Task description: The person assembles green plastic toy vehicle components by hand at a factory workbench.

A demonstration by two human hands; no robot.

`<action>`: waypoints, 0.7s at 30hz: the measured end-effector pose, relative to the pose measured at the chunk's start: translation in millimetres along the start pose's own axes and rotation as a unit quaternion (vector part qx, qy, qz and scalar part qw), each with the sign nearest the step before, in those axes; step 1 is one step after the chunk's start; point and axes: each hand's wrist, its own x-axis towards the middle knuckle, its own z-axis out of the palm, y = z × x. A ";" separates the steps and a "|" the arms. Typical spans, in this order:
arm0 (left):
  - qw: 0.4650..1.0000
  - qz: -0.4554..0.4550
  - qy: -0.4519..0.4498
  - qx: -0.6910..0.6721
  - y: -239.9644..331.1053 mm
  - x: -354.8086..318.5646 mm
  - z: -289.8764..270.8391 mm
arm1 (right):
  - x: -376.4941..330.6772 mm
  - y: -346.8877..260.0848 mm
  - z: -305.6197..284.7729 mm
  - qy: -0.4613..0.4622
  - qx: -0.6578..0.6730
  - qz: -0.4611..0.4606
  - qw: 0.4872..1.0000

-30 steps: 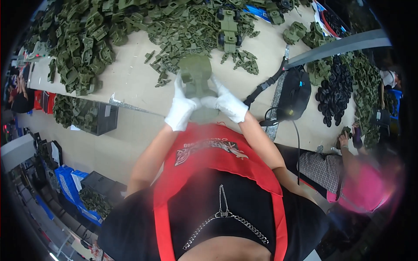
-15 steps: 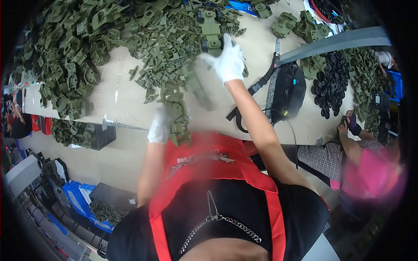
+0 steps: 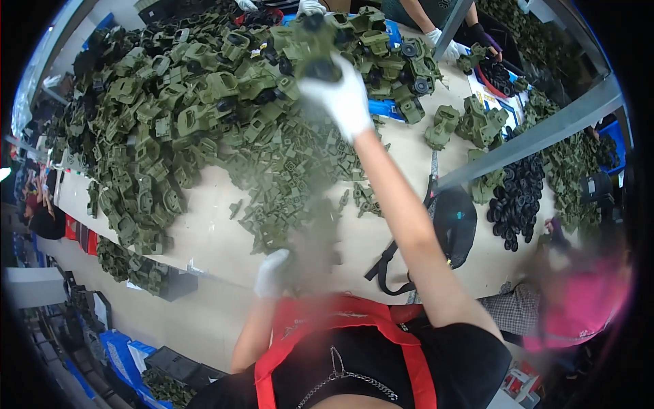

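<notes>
My right hand [image 3: 340, 99], in a white glove, is stretched over the far pile. Its fingers close on the rear of an olive-green toy vehicle [image 3: 315, 48] with black wheels, which is blurred by motion. My left hand [image 3: 270, 274], also white-gloved, is low at the table's near edge. Its fingers are smeared. Beside it is a blurred green shape [image 3: 317, 238] that I cannot make out clearly. Small green plastic parts [image 3: 283, 184] are heaped in the middle, between my hands.
Green vehicle bodies [image 3: 143, 150] are piled at the left. Black tyres [image 3: 518, 204] and a black waist bag [image 3: 455, 225] lie at the right. A grey metal bar [image 3: 531, 136] crosses above the table. A co-worker in a pink cap [image 3: 579, 300] sits near right; gloved hands [image 3: 443, 44] work opposite.
My right hand has moved farther away with the toy vehicle, off the heap of small parts. The view has tilted up, showing more of the far side. The green frame by my left hand is now blurred.
</notes>
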 end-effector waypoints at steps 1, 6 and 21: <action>1.000 -0.009 -0.007 -0.021 1.7 -1.3 5.2 | 21.1 -43.5 3.5 -0.072 0.053 0.036 0.995; 0.999 0.022 0.021 -0.018 11.8 -4.4 39.4 | 114.4 -68.3 39.3 -0.111 -0.298 0.107 0.942; 0.998 -0.055 -0.035 0.000 18.9 5.1 68.5 | -149.9 170.2 -132.6 -0.207 -0.441 0.187 0.853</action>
